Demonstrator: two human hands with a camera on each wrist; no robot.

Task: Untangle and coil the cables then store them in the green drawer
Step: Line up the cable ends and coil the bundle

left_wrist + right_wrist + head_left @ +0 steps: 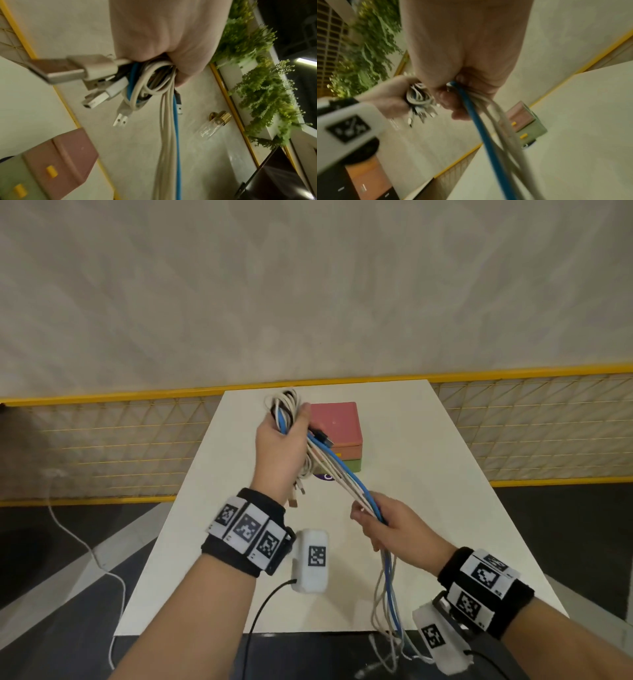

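A bundle of white cables and one blue cable stretches between my two hands above the white table. My left hand grips the looped end of the bundle, with several USB plugs sticking out below the fist. My right hand grips the strands lower down, and their tails hang past the table's near edge. The small drawer box stands behind the hands, pink on top with the green drawer at the bottom, shut.
A yellow-framed mesh fence runs behind and beside the table. A purple disc lies under the box's front. A white cord trails on the dark floor at left. Green plants line a ledge.
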